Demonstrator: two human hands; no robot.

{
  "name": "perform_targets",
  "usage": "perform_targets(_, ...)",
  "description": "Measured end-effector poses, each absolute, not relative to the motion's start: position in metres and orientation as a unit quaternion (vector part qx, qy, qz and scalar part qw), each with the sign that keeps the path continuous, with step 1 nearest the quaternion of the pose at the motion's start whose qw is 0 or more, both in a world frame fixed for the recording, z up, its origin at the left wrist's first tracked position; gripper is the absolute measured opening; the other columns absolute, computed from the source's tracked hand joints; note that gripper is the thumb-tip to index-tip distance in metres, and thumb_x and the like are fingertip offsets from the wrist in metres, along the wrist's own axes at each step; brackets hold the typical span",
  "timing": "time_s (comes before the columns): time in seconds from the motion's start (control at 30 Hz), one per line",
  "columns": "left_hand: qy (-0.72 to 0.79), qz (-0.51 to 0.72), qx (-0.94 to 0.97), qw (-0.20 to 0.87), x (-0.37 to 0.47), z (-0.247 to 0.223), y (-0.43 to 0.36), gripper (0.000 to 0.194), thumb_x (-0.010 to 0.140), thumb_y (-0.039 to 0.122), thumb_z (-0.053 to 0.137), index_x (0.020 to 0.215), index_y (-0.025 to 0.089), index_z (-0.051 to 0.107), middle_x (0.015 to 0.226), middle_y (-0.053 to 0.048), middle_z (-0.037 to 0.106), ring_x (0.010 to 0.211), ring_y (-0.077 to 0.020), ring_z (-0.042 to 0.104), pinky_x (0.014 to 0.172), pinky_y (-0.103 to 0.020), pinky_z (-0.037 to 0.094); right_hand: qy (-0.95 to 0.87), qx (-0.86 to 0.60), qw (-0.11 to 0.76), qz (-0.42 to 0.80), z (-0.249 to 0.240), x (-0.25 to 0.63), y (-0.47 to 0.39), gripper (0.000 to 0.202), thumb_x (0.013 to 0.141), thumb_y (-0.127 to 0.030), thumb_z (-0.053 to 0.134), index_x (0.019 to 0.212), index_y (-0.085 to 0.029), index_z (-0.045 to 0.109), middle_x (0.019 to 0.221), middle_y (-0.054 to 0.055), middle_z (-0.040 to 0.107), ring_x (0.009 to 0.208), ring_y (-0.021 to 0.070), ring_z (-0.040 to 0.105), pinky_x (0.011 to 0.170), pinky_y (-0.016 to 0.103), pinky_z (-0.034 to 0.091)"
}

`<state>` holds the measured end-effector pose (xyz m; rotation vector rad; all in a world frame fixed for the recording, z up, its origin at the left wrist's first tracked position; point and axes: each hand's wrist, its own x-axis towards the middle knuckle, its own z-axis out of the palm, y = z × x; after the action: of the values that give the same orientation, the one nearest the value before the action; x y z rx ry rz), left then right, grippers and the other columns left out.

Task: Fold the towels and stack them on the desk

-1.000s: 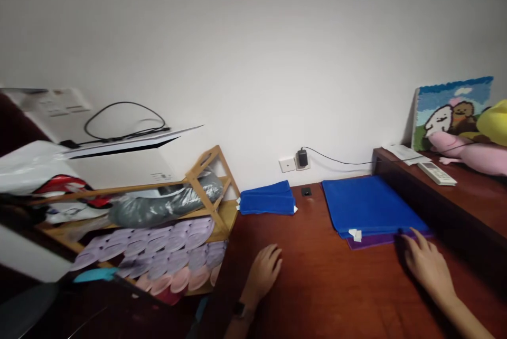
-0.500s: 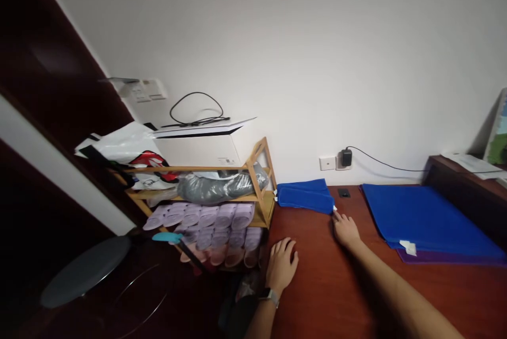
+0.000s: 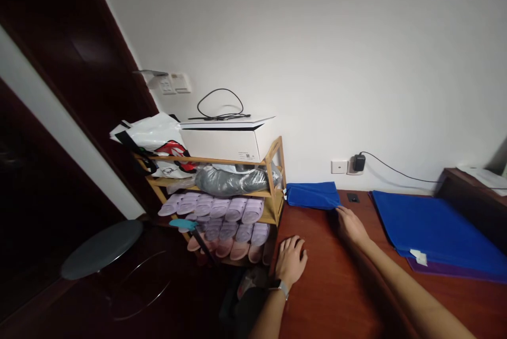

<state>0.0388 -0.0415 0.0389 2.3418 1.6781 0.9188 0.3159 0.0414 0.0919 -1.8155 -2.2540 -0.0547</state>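
My left hand (image 3: 291,261) lies on the reddish-brown desk (image 3: 317,297) near its left edge, palm down with the fingers extended, holding nothing. A watch (image 3: 282,287) is on that wrist. Farther back, my right hand (image 3: 351,225) pinches the near right corner of a folded blue cloth (image 3: 312,195). This corner looks slightly raised, while the rest of the cloth lies along the wall. To the right, a larger blue cloth (image 3: 439,228) with a white tag (image 3: 418,257) lies flat on top of a purple cloth (image 3: 455,270).
Left of the desk stands a wooden rack (image 3: 273,175) with rows of slippers (image 3: 235,208), a wrapped grey bundle (image 3: 233,180) and a white box (image 3: 225,142). A round stool (image 3: 103,249) is at far left. A black adapter (image 3: 358,162) is plugged into the wall.
The view has turned a little left. My right fingers have closed on the cloth's corner and raised it slightly; its white tag there is now hidden. My left hand stays on the desk.
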Motion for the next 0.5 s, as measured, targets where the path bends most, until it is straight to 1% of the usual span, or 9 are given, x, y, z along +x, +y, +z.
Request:
perform_targets(0.1, 0.538, 0.353, 0.755, 0.127, 0.042, 0.055, -0.050, 0.024, 0.096, 0.029, 0.055, 0.111, 0.025, 0.073, 0.118, -0.010, 0.073, 0.117, -0.0297, 0.062, 0.110, -0.052, 0.042, -0.781, -0.556, 0.283, 0.028, 0.122, 0.317, 0.001, 0.047, 0.102, -0.024, 0.033, 0.133, -0.015, 0.068, 0.139, 0.015, 0.066, 0.129, 0.0246, 0.060, 0.113, 0.040, 0.046)
perform_targets(0.13, 0.533, 0.362, 0.753, 0.136, 0.047, 0.060, -0.056, 0.025, 0.099, 0.034, 0.051, 0.105, 0.024, 0.074, 0.110, -0.010, 0.074, 0.111, -0.0285, 0.065, 0.107, -0.049, 0.045, -0.780, -0.525, 0.336, 0.057, 0.130, 0.316, -0.019, 0.043, 0.102, -0.026, 0.037, 0.126, -0.017, 0.072, 0.132, 0.014, 0.070, 0.124, 0.0251, 0.063, 0.110, 0.040, 0.048)
perform_targets(0.2, 0.526, 0.386, 0.736, 0.181, 0.065, 0.067, -0.077, 0.042, 0.105, 0.044, 0.039, 0.097, 0.022, 0.075, 0.097, -0.010, 0.075, 0.098, -0.0250, 0.069, 0.096, -0.041, 0.052, -0.775, -0.474, 0.400, 0.120, 0.141, 0.309, -0.065, 0.036, 0.102, -0.032, 0.044, 0.117, -0.022, 0.076, 0.119, 0.012, 0.074, 0.113, 0.0250, 0.068, 0.103, 0.040, 0.052)
perform_targets(0.23, 0.526, 0.411, 0.708, 0.232, 0.077, 0.068, -0.091, 0.051, 0.106, 0.050, 0.034, 0.096, 0.021, 0.075, 0.094, -0.010, 0.076, 0.093, -0.0241, 0.070, 0.091, -0.037, 0.054, -0.772, -0.459, 0.412, 0.151, 0.144, 0.304, -0.090, 0.034, 0.102, -0.035, 0.047, 0.114, -0.024, 0.077, 0.114, 0.010, 0.076, 0.109, 0.0246, 0.069, 0.100, 0.039, 0.054)
perform_targets(0.27, 0.527, 0.441, 0.663, 0.297, 0.091, 0.068, -0.107, 0.057, 0.105, 0.058, 0.033, 0.098, 0.020, 0.075, 0.096, -0.011, 0.076, 0.093, -0.0241, 0.071, 0.088, -0.035, 0.056, -0.767, -0.451, 0.418, 0.183, 0.144, 0.298, -0.113, 0.032, 0.102, -0.037, 0.049, 0.112, -0.027, 0.078, 0.109, 0.009, 0.076, 0.104, 0.0240, 0.070, 0.096, 0.038, 0.055)
perform_targets(0.3, 0.526, 0.473, 0.604, 0.367, 0.104, 0.067, -0.123, 0.062, 0.102, 0.066, 0.035, 0.104, 0.019, 0.075, 0.103, -0.013, 0.077, 0.097, -0.0251, 0.071, 0.088, -0.034, 0.056, -0.758, -0.448, 0.423, 0.215, 0.143, 0.291, -0.135, 0.031, 0.101, -0.040, 0.051, 0.112, -0.028, 0.078, 0.105, 0.008, 0.076, 0.099, 0.0232, 0.070, 0.092, 0.036, 0.055)
perform_targets(0.37, 0.516, 0.521, 0.480, 0.481, 0.126, 0.064, -0.153, 0.072, 0.090, 0.079, 0.049, 0.117, 0.016, 0.072, 0.123, -0.016, 0.073, 0.116, -0.0301, 0.068, 0.097, -0.036, 0.054, -0.727, -0.451, 0.441, 0.270, 0.139, 0.278, -0.170, 0.032, 0.099, -0.047, 0.055, 0.113, -0.030, 0.078, 0.097, 0.006, 0.075, 0.090, 0.0218, 0.069, 0.086, 0.034, 0.055)
perform_targets(0.43, 0.508, 0.538, 0.404, 0.538, 0.137, 0.066, -0.176, 0.086, 0.076, 0.083, 0.065, 0.128, 0.015, 0.068, 0.140, -0.019, 0.065, 0.132, -0.0344, 0.059, 0.106, -0.038, 0.050, -0.681, -0.461, 0.474, 0.315, 0.134, 0.270, -0.194, 0.035, 0.095, -0.054, 0.060, 0.112, -0.028, 0.078, 0.092, 0.006, 0.073, 0.083, 0.0209, 0.067, 0.080, 0.032, 0.055)
perform_targets(0.5, 0.499, 0.537, 0.372, 0.569, 0.136, 0.074, -0.190, 0.095, 0.065, 0.081, 0.076, 0.132, 0.015, 0.065, 0.146, -0.020, 0.060, 0.138, -0.0367, 0.054, 0.111, -0.040, 0.047, -0.629, -0.462, 0.504, 0.371, 0.133, 0.266, -0.208, 0.041, 0.089, -0.060, 0.067, 0.106, -0.025, 0.079, 0.089, 0.006, 0.073, 0.079, 0.0203, 0.065, 0.076, 0.032, 0.054)
